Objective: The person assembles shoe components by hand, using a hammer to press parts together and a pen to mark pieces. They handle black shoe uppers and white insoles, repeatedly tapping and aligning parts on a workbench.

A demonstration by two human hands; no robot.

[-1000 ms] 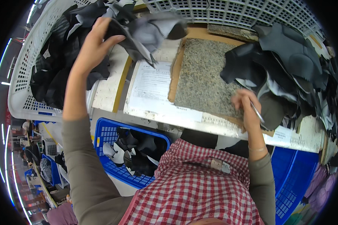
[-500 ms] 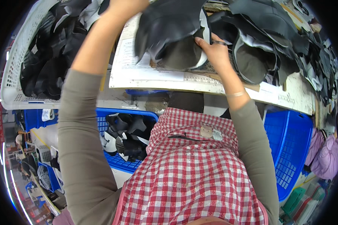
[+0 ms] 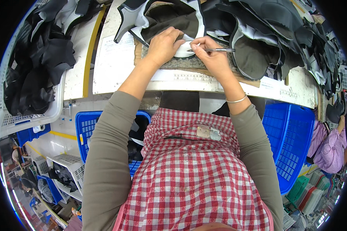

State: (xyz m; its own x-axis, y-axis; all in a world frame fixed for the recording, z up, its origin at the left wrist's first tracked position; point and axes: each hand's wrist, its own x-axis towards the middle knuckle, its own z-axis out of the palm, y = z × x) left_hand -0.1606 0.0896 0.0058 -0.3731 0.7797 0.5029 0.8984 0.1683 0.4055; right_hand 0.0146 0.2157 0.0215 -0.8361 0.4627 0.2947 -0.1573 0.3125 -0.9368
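Note:
A black shoe upper point(image 3: 169, 17) with a brown-grey lining and white inner edges lies on the worn grey board in front of me. My left hand point(image 3: 165, 45) holds it down with bent fingers at its near white edge. Close beside, my right hand point(image 3: 212, 56) grips a slim dark pen point(image 3: 221, 49) between thumb and fingers. The pen's tip meets or hovers over the white lining; I cannot tell which. Just right of my right hand, more black uppers point(image 3: 256, 54) lie in an overlapping pile.
A white basket point(image 3: 59, 102) of black pieces stands at the left. The white table point(image 3: 117, 73) bears a printed sheet and ruler markings along its near edge. Below are a blue basket point(image 3: 83, 119) holding pieces and a blue crate point(image 3: 293, 142). A person in pink checks point(image 3: 329, 152) is at the right.
My left hand has come from the upper left to the shoe upper. The piece now lies with its lining facing up. The pen in my right hand now points across the white edge.

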